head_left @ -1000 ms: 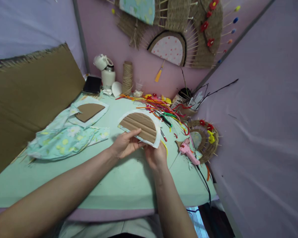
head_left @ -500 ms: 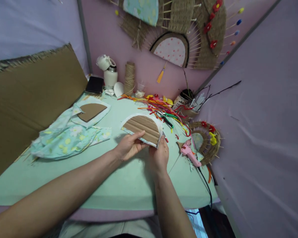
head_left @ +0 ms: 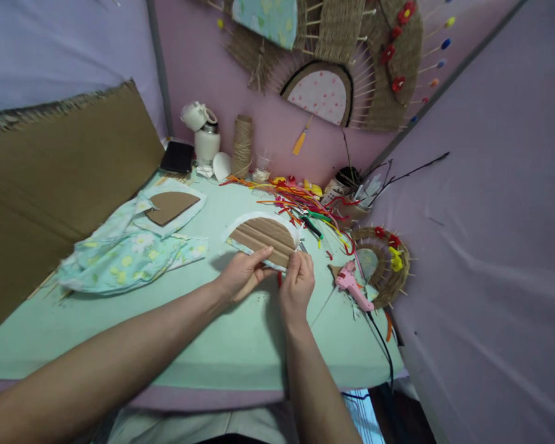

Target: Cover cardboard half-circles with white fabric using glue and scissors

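Observation:
A half-round piece of corrugated cardboard lies on white cloth with a floral underside, held just above the mint-green table. My left hand grips its near straight edge, thumb on top. My right hand pinches the cloth border at the near right corner, fingers closed on it.
A second cardboard half-round on cloth and crumpled floral fabric lie at the left. Coloured pipe cleaners, a pink glue gun, a woven wreath, a twine spool, a white bottle and a phone crowd the back and right.
The cardboard piece has tilted flatter and lower toward the table. My right hand has risen from beneath it and now pinches the cloth at its right corner.

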The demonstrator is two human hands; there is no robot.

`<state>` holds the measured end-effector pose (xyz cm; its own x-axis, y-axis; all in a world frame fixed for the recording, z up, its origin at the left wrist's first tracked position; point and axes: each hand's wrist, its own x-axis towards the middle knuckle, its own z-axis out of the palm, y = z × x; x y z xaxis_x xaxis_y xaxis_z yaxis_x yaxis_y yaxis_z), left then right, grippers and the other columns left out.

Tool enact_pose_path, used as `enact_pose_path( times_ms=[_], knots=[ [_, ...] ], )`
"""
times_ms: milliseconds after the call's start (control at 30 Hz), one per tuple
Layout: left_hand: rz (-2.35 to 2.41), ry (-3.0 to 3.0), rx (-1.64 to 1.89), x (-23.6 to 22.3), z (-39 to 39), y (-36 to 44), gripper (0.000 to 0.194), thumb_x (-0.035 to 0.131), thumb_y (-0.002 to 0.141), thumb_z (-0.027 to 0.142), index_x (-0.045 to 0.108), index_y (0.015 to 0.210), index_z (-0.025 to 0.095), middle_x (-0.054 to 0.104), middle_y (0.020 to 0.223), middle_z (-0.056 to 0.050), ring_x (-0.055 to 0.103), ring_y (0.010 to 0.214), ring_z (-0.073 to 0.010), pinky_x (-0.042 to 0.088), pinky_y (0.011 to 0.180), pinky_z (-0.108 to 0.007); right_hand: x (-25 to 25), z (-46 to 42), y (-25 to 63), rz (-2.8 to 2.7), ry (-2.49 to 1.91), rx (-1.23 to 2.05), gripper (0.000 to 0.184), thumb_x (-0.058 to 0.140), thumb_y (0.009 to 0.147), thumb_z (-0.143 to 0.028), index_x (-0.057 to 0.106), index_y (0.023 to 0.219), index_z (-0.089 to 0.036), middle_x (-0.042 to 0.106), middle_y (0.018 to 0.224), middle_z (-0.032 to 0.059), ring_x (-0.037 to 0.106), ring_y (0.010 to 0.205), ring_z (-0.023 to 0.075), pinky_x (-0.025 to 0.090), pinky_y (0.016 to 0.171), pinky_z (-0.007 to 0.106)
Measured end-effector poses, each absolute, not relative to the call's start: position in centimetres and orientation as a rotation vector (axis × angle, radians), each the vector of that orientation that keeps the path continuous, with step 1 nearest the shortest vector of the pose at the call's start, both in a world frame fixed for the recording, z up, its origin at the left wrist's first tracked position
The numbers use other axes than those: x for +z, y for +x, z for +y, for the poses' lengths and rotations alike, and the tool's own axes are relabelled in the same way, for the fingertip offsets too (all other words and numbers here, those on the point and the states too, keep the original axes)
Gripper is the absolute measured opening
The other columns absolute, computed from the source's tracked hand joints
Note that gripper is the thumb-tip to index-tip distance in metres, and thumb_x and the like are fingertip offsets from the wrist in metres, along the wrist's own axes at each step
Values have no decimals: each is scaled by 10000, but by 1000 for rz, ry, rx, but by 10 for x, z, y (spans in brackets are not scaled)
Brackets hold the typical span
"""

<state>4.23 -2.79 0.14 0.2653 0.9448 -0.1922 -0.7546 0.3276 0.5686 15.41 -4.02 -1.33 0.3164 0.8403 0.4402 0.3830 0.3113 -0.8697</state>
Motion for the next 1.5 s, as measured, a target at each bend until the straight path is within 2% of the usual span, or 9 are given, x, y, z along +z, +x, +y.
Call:
enact_pose_path(
  times_ms=[200, 367, 467, 700, 800, 900, 1033, 1300, 1500],
  knots=[
    [540, 312, 1239, -1, -22, 40, 177, 584, 828, 92, 646, 994, 85, 722, 977, -111, 685, 905, -199, 569, 865, -365, -15, -41, 154, -902, -1126, 1056, 513, 364, 905, -564, 666, 1014, -164, 686, 943, 71, 621, 795, 169, 452, 686, 279],
    [516, 308, 1264, -1, -21, 40, 141, 568, 831, 73, 653, 944, 69, 726, 965, -122, 679, 954, -212, 540, 925, -369, -20, -42, 155, -990, -1283, 890, 425, 500, 858, -543, 546, 650, -175, 458, 533, -62, 377, 485, 91, 292, 488, 227],
    [517, 325, 1273, 0, -23, 41, 147, 575, 828, 82, 660, 947, 68, 725, 986, -131, 667, 1001, -227, 522, 955, -379, -20, -43, 156, -1098, -1333, 776, 444, 483, 884, -506, 438, 569, -196, 384, 500, -74, 330, 484, 94, 277, 498, 236],
    [533, 363, 1262, 1, -24, 41, 175, 574, 834, 87, 659, 986, 73, 722, 1015, -128, 666, 999, -220, 526, 945, -368, -11, -46, 156, -1189, -1320, 620, 447, 547, 859, -452, 419, 517, -195, 359, 515, -65, 350, 534, 104, 308, 539, 240],
    [558, 353, 1217, 1, -23, 38, 183, 582, 831, 89, 654, 999, 74, 726, 993, -127, 681, 947, -208, 554, 890, -348, -8, -41, 160, -988, -1254, 869, 438, 516, 859, -510, 546, 577, -177, 485, 522, -41, 458, 529, 116, 368, 538, 243],
    [545, 383, 1107, -1, -24, 37, 203, 603, 818, 100, 655, 1011, 66, 724, 988, -147, 687, 927, -223, 563, 866, -363, -5, -33, 166, -728, -1016, 1262, 392, 527, 844, -524, 677, 828, -162, 700, 762, 39, 643, 714, 173, 490, 661, 293],
    [532, 410, 1036, -3, -27, 37, 212, 619, 797, 85, 663, 1003, 69, 723, 994, -152, 691, 906, -225, 560, 865, -369, -4, -29, 170, -687, -836, 1491, 284, 655, 781, -419, 700, 914, -173, 748, 899, 61, 688, 839, 209, 529, 794, 353],
    [545, 435, 1030, -3, -27, 39, 261, 625, 794, 89, 659, 1053, 86, 724, 1006, -148, 689, 923, -229, 556, 872, -377, -4, -34, 168, -689, -919, 1365, 304, 684, 729, -443, 705, 852, -165, 747, 840, 67, 682, 759, 212, 538, 700, 348],
    [545, 441, 1051, -5, -27, 40, 269, 652, 782, 111, 659, 1050, 85, 723, 1010, -145, 693, 905, -222, 570, 837, -351, -10, -39, 171, -914, -1174, 909, 350, 604, 808, -479, 624, 676, -155, 614, 623, -14, 537, 580, 136, 414, 552, 251]
  ],
)
